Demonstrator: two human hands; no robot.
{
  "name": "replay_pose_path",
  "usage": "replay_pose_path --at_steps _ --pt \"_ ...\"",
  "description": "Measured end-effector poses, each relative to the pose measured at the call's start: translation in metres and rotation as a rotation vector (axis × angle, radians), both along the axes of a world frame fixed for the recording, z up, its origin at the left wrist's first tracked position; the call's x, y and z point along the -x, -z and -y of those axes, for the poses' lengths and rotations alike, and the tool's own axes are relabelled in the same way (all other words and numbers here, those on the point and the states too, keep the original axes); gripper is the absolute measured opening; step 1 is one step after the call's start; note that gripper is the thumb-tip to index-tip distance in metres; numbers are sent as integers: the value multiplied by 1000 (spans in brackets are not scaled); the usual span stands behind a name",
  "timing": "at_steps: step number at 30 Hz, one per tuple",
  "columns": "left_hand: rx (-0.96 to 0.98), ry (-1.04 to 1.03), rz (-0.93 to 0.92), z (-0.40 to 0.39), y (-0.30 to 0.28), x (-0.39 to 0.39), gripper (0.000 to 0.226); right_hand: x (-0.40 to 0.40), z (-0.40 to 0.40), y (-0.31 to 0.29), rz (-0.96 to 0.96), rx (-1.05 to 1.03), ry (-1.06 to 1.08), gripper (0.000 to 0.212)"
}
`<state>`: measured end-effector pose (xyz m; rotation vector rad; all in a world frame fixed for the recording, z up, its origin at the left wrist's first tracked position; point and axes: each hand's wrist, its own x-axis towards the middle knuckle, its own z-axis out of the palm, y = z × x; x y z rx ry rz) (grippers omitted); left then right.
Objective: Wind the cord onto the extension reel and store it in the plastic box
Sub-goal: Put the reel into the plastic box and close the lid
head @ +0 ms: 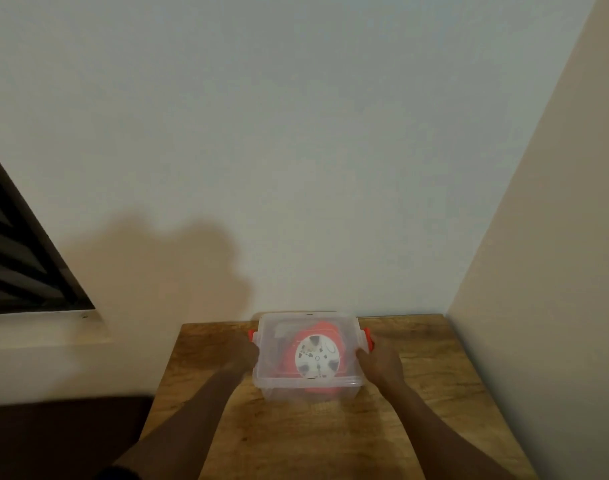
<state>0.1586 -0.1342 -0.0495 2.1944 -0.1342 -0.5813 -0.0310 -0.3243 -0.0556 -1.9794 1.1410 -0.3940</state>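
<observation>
A clear plastic box with a clear lid and red side latches stands at the far middle of the wooden table. Inside it lies the orange extension reel with its white round socket face turned up. My left hand presses against the box's left side by the left red latch. On the other side, my right hand holds the box just below the right red latch. No loose cord shows outside the box.
The table stands in a corner, with a white wall right behind it and a beige wall along its right edge. A dark window is set in the wall at the left. Dark floor lies left of the table.
</observation>
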Motion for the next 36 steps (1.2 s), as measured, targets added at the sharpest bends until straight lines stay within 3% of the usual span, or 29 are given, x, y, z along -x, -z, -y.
replay_pose_path --at_steps 7,16,21,36 --pt "-126 182 169 -2 9 11 36 2 -1 4 23 -14 59 39" --pt "-183 162 274 -10 10 16 34 0 2 9 42 -95 122 37" --pt "-283 175 423 -7 6 28 27 1 2 9 39 -89 108 39" --pt "-248 194 455 -12 8 37 28 3 -6 9 -70 89 39 19"
